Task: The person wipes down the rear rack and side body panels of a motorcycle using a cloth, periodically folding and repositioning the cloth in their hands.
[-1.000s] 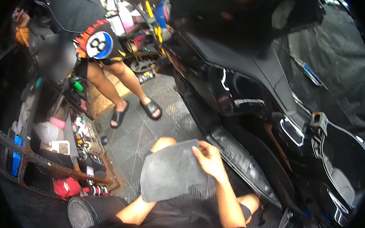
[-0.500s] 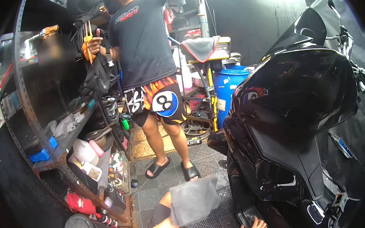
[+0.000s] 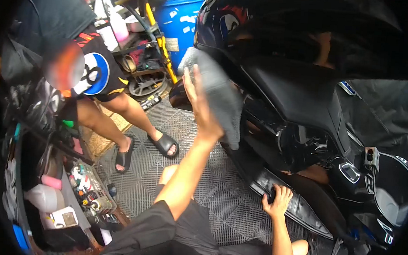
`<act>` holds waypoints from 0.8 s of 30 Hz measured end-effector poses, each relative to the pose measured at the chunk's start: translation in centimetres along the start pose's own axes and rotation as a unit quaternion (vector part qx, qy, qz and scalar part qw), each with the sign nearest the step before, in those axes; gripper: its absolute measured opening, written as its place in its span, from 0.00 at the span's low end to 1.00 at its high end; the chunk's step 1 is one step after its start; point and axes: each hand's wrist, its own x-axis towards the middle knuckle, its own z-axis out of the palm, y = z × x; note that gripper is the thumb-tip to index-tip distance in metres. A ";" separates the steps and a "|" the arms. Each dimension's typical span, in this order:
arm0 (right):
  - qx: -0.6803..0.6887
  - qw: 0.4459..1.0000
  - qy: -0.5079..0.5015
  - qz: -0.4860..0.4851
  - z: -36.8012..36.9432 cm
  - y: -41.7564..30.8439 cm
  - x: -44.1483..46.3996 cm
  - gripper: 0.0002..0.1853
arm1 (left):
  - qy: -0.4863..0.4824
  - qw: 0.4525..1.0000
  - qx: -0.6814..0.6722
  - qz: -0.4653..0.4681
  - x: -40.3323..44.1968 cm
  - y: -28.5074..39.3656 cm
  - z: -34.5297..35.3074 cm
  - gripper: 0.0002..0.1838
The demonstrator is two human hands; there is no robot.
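Note:
My left hand (image 3: 202,111) is raised in front of a black scooter (image 3: 290,90), fingers stretched up along a grey cloth (image 3: 220,93). The cloth is spread behind the hand, blurred by motion, beside the scooter's front side panel. Whether it touches the panel I cannot tell. Lower down, my right hand (image 3: 279,201) rests on the scooter's black footboard (image 3: 300,203) with its fingers apart and nothing held.
A person in patterned shorts (image 3: 95,72) and black sandals stands ahead on the left. Behind are a blue drum (image 3: 180,21) and a yellow stand (image 3: 158,40). Bottles and a wire basket (image 3: 90,186) fill the shelf at left. Ribbed matting (image 3: 192,173) covers the floor.
My left hand has lifted the cloth up and toward the scooter's side. The view has tilted down and right. My right hand stays on the footboard.

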 end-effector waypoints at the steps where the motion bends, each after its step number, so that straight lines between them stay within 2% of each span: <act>1: -0.005 1.000 -0.003 0.007 0.0 -0.1 0.1 0.31 | 0.001 0.998 -0.022 -0.062 0.6 1.5 0.2 0.45; 3: -0.017 1.000 -0.008 0.018 0.4 -0.1 0.3 0.30 | -0.007 0.995 -0.045 -0.087 1.0 2.8 -0.6 0.51; 4: -0.022 0.999 -0.016 0.023 0.4 -0.3 0.2 0.30 | -0.018 0.997 -0.043 -0.053 1.1 2.7 -1.1 0.53; 5: -0.025 0.999 -0.024 0.026 0.5 -0.4 0.2 0.30 | 0.000 0.998 -0.048 -0.037 1.1 2.2 -1.1 0.52; 8: -0.046 0.998 -0.022 0.035 0.6 -1.0 0.9 0.28 | -0.080 0.996 -0.046 0.014 2.8 -2.2 -2.3 0.47; 9: -0.046 0.998 -0.020 0.040 0.8 -0.9 0.9 0.28 | -0.065 0.994 -0.081 0.045 3.3 -4.9 -1.7 0.43; 13: -0.070 0.997 -0.015 0.038 1.4 -0.7 0.6 0.28 | -0.093 0.961 -0.260 -0.028 6.0 -13.7 -0.4 0.30; 15: -0.071 0.996 -0.029 0.049 1.5 -0.5 0.3 0.28 | -0.090 0.888 -0.427 -0.144 6.4 -14.0 0.6 0.27; 16: -0.075 0.996 -0.015 0.041 1.4 -0.8 0.7 0.28 | -0.076 0.903 -0.407 -0.111 6.8 -13.6 0.7 0.27; 17: -0.078 0.996 -0.013 0.042 1.5 -0.8 0.7 0.28 | -0.077 0.950 -0.298 -0.049 6.6 -12.9 0.1 0.27; 18: -0.078 0.996 -0.012 0.042 1.5 -0.8 0.8 0.28 | -0.069 0.963 -0.257 -0.030 5.5 -11.5 -0.4 0.28; 20: -0.079 0.996 -0.011 0.045 1.4 -0.9 0.9 0.28 | -0.027 0.975 -0.215 0.047 4.0 -6.5 -1.1 0.32; 22: -0.086 0.995 -0.005 0.041 1.4 -0.8 0.9 0.27 | -0.088 0.976 -0.166 0.113 2.4 -2.1 -2.0 0.34; 24: -0.076 0.993 -0.034 0.084 2.0 0.1 -0.1 0.27 | -0.104 0.969 -0.131 0.184 2.0 -2.4 -1.7 0.34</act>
